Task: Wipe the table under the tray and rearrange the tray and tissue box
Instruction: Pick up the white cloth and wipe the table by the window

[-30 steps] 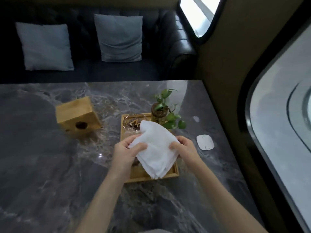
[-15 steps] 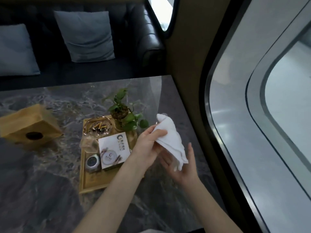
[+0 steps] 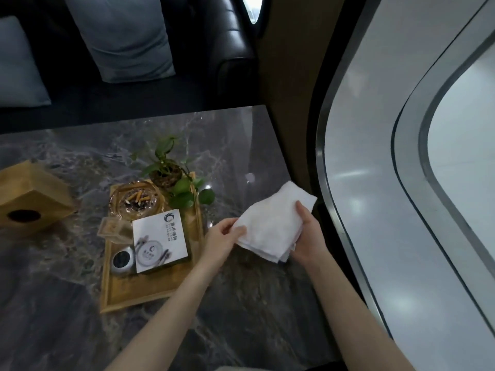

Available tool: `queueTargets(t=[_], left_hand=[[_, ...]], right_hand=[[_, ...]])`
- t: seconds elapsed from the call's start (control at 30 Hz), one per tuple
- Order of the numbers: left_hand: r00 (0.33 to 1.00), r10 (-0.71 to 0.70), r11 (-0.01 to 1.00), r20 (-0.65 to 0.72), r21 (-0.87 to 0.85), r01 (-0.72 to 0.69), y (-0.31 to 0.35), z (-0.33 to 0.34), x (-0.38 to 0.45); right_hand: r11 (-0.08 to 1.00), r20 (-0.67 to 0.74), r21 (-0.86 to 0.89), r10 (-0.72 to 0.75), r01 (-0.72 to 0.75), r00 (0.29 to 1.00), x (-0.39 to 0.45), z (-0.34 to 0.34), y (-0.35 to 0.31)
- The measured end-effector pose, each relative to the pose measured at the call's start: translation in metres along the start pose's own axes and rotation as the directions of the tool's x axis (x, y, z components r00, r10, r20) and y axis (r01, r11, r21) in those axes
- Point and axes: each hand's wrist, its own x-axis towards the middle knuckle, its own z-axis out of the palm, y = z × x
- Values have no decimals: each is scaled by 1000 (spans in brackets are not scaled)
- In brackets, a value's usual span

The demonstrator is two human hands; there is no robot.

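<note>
A folded white cloth (image 3: 270, 223) is held above the dark marble table (image 3: 241, 311), right of the tray. My left hand (image 3: 222, 241) pinches its left edge and my right hand (image 3: 308, 236) grips its right side. The wooden tray (image 3: 144, 293) lies on the table to the left of my hands. It carries a glass ashtray with cigarette butts (image 3: 135, 200), a potted plant (image 3: 168, 175), a white booklet (image 3: 160, 241), a small clear box (image 3: 113, 228) and a small dark round dish (image 3: 122, 261). The wooden tissue box (image 3: 29, 196) stands at the far left.
A dark sofa with grey cushions (image 3: 120, 36) runs behind the table. A curved wall and window frame (image 3: 348, 210) border the table's right edge. A small round spot (image 3: 250, 177) shows on the table beyond the cloth.
The view has swung right. The cloth has moved from above the tray to the right of it, uncovering the tray's contents. Both hands now hold it flatter.
</note>
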Motion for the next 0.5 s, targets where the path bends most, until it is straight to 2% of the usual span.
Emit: queueTargets(t=[0.07, 0.13, 0.23, 0.33, 0.4, 0.43, 0.5], left_hand=[[992, 108, 971, -64, 220, -92, -6, 1, 9], [970, 232, 853, -76, 495, -165, -14, -1, 17], [954, 299, 629, 29, 745, -219, -23, -2, 32], [958, 266, 474, 106, 851, -226, -32, 3, 44], [963, 244, 420, 118, 882, -215, -38, 8, 49], [964, 240, 407, 118, 889, -211, -41, 9, 50], [965, 234, 394, 120, 896, -206, -45, 11, 52]], right_hand=[[987, -58, -151, -67, 57, 996, 3, 10, -19], [907, -93, -405, -167, 116, 982, 9, 22, -38], [614, -34, -753, -397, 238, 917, 21, 43, -60], [297, 85, -909, -558, 294, 826, 40, 59, -71], [14, 223, -955, -630, 297, 744, 57, 64, -69], [-92, 293, -948, -629, 306, 720, 68, 63, -63], [-164, 363, -930, -560, 330, 745, 89, 60, -47]])
